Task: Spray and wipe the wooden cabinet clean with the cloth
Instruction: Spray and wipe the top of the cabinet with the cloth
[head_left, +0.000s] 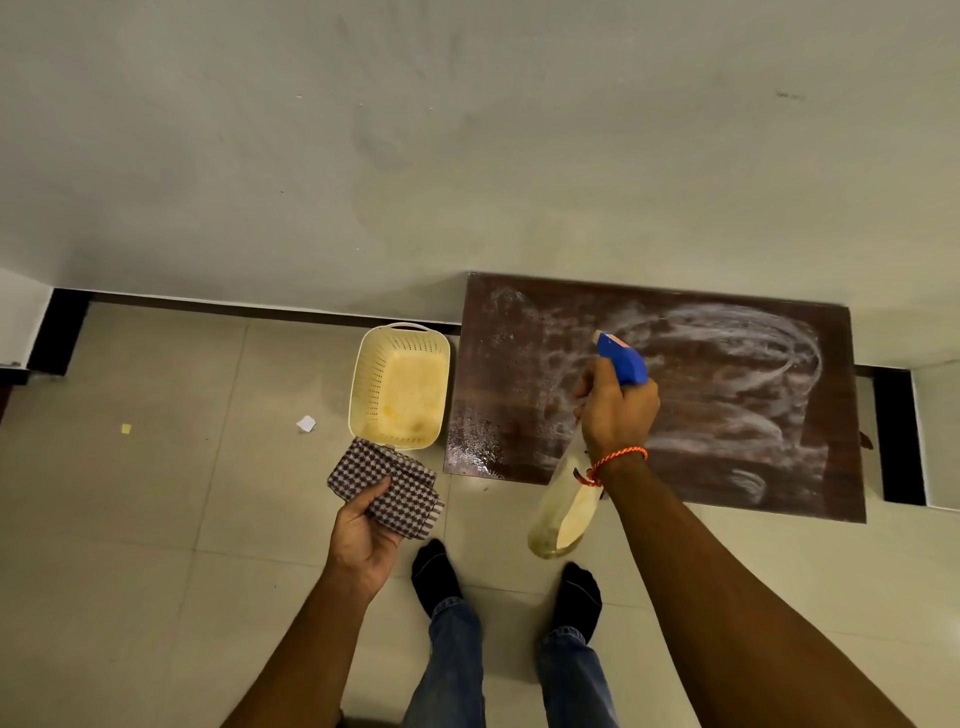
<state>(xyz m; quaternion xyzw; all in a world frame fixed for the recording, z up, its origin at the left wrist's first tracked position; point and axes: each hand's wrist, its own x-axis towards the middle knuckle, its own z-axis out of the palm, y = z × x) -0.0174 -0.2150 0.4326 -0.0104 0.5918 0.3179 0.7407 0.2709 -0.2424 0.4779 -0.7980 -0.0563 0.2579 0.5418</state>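
The dark wooden cabinet top (727, 415) lies below me against the wall, smeared with white streaks and wet droplets near its left front corner. My right hand (618, 410) grips a clear spray bottle (563, 512) by its neck; the blue spray head (623, 358) points over the cabinet's left half. My left hand (363, 525) holds a folded checked cloth (387, 486) above the floor, left of the cabinet and apart from it.
A cream perforated plastic basket (400, 387) stands on the tiled floor right beside the cabinet's left edge. Two small paper scraps (306, 423) lie on the tiles to the left. My feet in black socks (436, 574) stand before the cabinet.
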